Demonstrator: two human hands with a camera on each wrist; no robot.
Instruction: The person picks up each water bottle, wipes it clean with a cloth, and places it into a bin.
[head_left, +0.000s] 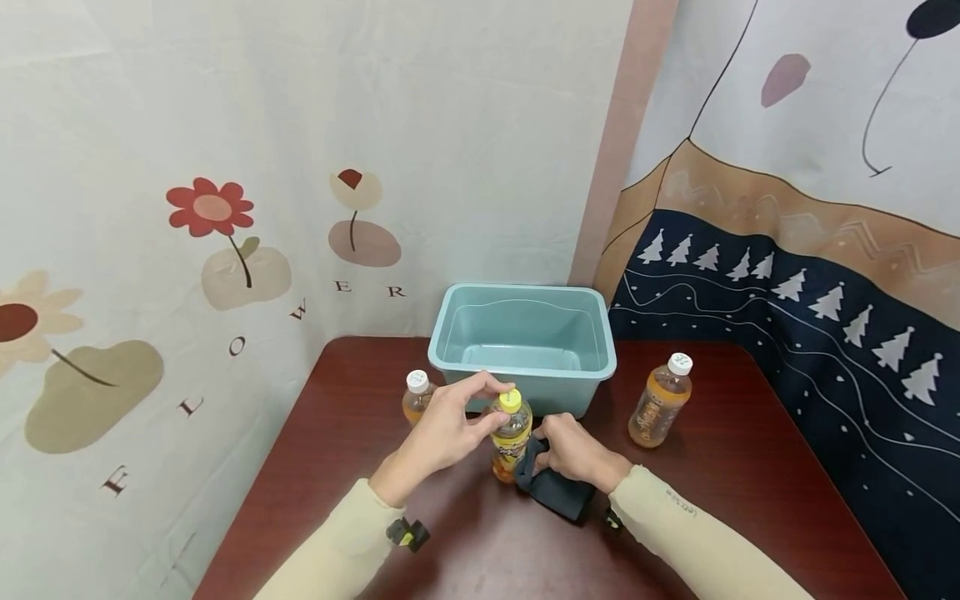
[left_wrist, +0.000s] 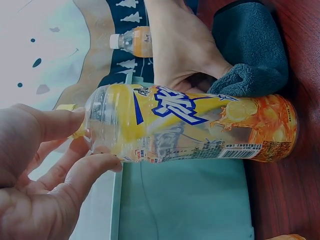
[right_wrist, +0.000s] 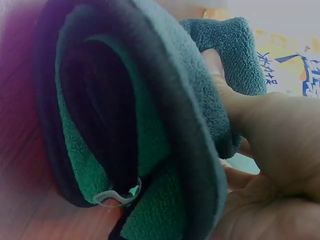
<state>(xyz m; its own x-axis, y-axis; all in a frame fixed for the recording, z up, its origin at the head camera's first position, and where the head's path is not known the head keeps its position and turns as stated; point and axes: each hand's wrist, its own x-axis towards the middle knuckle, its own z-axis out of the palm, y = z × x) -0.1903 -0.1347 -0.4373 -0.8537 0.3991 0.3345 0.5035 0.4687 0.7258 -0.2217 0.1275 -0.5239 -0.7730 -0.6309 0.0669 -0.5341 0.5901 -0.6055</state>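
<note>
The left hand (head_left: 448, 421) pinches the yellow-capped bottle (head_left: 512, 446) near its top, below centre in the head view; the right hand (head_left: 572, 450) grips a folded, fleecy cloth (head_left: 558, 493) against its smooth, clear side. Pushing too hard sideways could tip it on the glossy desk (head_left: 480, 558), below the boxy tub (head_left: 573, 396).

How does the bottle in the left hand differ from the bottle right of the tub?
The held bottle has a yellow cap, the right-side bottle a white cap. The left hand grips the held bottle; no hand touches the right-side bottle. The held bottle stands in front of the tub, the right-side bottle to the tub's right. Both look upright.
</note>
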